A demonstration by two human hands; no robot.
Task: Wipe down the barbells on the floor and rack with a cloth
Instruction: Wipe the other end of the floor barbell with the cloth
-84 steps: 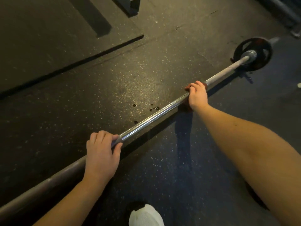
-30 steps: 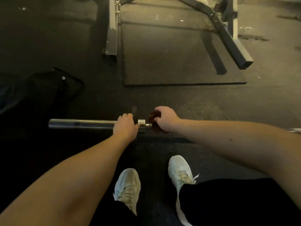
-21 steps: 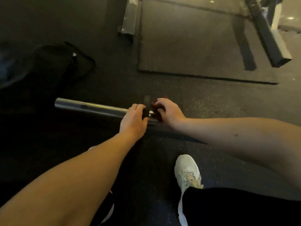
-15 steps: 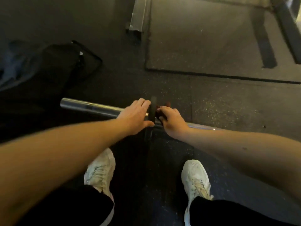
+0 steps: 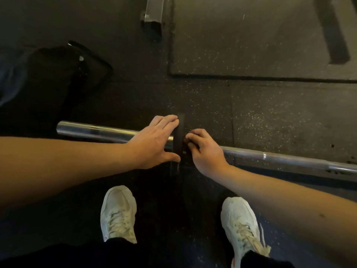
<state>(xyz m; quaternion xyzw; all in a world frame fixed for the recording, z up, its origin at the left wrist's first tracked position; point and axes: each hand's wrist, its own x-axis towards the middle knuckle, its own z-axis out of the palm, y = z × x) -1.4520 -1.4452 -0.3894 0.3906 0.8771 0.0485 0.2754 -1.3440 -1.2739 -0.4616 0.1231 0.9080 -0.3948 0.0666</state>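
A steel barbell (image 5: 280, 156) lies across the dark rubber floor, its chrome sleeve (image 5: 92, 130) ending at the left. A thin black plate (image 5: 178, 132) stands on the bar at the sleeve's inner end. My left hand (image 5: 154, 144) lies flat over the sleeve with straight fingers pressed against the plate's left face. My right hand (image 5: 204, 151) is just right of the plate, fingers curled round a dark reddish cloth (image 5: 187, 139) held against the bar. Most of the cloth is hidden under the fingers.
A black bag (image 5: 63, 78) lies on the floor at the left, beyond the sleeve end. A grey metal rack foot (image 5: 153, 10) stands at the top by a raised rubber mat (image 5: 251, 39). My two white shoes (image 5: 119, 213) stand just behind the bar.
My right hand slid the cloth along the shaft to the sleeve end of the bar. My left hand let go of the bar and now lies flat against the plate.
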